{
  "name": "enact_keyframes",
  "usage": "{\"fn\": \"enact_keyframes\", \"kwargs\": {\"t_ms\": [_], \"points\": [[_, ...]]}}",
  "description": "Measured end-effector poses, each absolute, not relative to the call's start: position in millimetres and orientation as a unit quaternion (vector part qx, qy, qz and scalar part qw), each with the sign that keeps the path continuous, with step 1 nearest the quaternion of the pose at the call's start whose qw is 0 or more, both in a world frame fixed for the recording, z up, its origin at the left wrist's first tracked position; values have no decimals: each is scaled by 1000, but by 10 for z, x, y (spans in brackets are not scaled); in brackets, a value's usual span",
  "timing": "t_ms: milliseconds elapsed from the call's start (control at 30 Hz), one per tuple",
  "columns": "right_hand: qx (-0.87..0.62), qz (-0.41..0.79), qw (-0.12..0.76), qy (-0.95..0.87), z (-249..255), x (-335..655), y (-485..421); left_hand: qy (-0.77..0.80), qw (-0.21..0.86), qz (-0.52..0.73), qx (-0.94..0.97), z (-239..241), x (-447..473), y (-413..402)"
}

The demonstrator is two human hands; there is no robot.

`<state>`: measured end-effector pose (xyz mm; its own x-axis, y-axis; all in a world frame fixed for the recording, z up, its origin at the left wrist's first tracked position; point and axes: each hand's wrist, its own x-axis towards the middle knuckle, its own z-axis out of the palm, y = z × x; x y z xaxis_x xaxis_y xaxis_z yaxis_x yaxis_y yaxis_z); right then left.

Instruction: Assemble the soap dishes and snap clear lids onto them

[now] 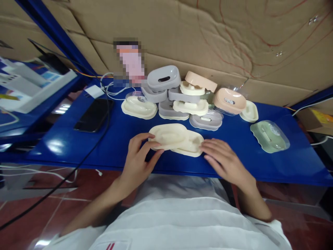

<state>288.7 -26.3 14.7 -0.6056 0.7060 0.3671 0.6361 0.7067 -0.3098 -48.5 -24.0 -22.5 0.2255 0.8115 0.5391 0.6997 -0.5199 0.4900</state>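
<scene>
Two cream soap-dish pieces overlap near the front of the blue table. My left hand (142,156) pinches the left end of the upper cream oval piece (166,133), thumb at the near edge and fingers on its side. This piece is tilted and partly covers the lower cream soap dish (194,142), which shows a hollow in its middle. At the right end of that lower dish, my right hand (225,158) has its fingertips closed against the rim. What its thumb touches is partly hidden.
Behind the hands is a pile of grey soap dishes (163,79), with peach soap dishes (229,101) beside it. A green soap dish (270,136) lies at right. A black phone (93,115) and a black cable (85,158) are at left. Cardboard (177,31) stands behind.
</scene>
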Motion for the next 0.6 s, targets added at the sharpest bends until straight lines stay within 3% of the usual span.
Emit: {"fn": "enact_keyframes", "kwargs": {"t_ms": [267,533,600], "points": [[-437,-65,113,-890,107,3272,570,491,136,339,791,-254,-503,-188],[-395,-13,274,-877,47,3212,475,546,51,339,764,-259,-669,-121],[-409,21,279,-869,71,3168,412,542,56,325,773,-271,-680,-104]]}}
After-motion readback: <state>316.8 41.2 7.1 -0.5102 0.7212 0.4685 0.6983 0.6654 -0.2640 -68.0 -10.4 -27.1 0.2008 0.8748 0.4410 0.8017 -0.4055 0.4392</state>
